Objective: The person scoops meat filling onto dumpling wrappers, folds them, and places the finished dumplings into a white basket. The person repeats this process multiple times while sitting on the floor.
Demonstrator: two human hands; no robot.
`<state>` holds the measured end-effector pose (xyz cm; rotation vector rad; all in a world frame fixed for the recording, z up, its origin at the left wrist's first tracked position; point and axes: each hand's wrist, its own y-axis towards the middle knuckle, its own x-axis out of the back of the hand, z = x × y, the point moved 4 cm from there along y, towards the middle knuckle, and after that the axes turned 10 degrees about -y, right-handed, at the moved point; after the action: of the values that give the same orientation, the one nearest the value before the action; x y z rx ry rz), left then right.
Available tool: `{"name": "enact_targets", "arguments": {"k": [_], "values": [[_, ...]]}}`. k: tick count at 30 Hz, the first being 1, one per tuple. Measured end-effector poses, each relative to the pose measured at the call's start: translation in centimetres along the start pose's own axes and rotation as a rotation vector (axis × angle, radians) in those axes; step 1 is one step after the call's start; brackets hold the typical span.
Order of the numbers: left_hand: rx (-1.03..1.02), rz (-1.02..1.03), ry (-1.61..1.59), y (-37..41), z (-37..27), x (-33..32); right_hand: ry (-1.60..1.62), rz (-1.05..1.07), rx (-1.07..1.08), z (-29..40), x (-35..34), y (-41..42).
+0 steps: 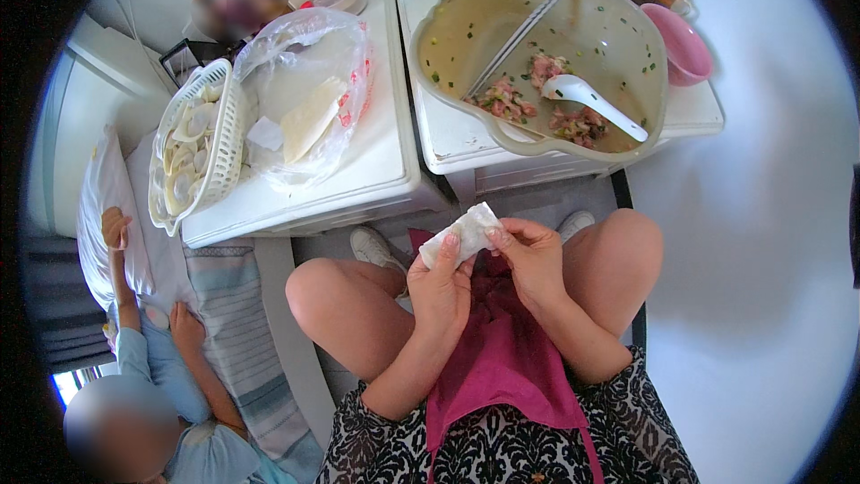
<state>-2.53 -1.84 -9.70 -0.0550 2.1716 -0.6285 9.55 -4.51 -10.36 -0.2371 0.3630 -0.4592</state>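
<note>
Above my lap, a folded dumpling wrapper (463, 236) is stretched between my two hands. My left hand (440, 289) pinches its lower left part with the thumb on top. At its right end, the thumb and fingers of my right hand (534, 262) grip the edge. Whether filling lies inside the fold is hard to tell. Beyond my hands stands a large plastic basin (605, 33) with clumps of minced meat (504, 99) and chopped green onion. A white spoon (598, 104) and a pair of chopsticks (527, 30) rest in it.
A plastic bag (302, 40) holds stacked wrappers (312, 121) on the left white cabinet (376, 168). Beside it, a white basket (225, 141) contains several wrapped dumplings (191, 148). A pink bowl (678, 47) sits right of the basin. Another person (201, 457) is on the bed (235, 323) at left.
</note>
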Motion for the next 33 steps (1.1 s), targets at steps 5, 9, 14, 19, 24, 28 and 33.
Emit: {"name": "enact_targets", "arguments": {"k": [5,9,14,19,24,28,33], "values": [[0.021,0.036,0.000,0.0,0.1,-0.2,0.172,0.057,-0.085,0.5,-0.7,-0.1],[0.035,0.040,0.005,-0.2,0.3,-0.3,-0.015,0.025,-0.005,-0.1,-0.1,0.0],[0.069,0.051,-0.018,-0.3,0.4,-0.2,-0.262,0.040,0.190,0.7,0.4,-0.1],[0.083,0.083,-0.012,-0.3,0.3,-0.2,-0.261,0.031,0.184,1.3,-0.1,0.0],[0.090,0.091,-0.067,-0.3,0.2,0.0,-0.175,-0.014,0.227,0.7,0.0,0.1],[0.079,0.151,-0.003,-0.3,-0.1,-0.1,-0.110,0.037,0.112,1.0,-0.3,0.0],[0.086,0.171,0.026,-0.2,-0.2,-0.1,-0.207,0.036,0.216,1.2,-0.4,0.1]]}}
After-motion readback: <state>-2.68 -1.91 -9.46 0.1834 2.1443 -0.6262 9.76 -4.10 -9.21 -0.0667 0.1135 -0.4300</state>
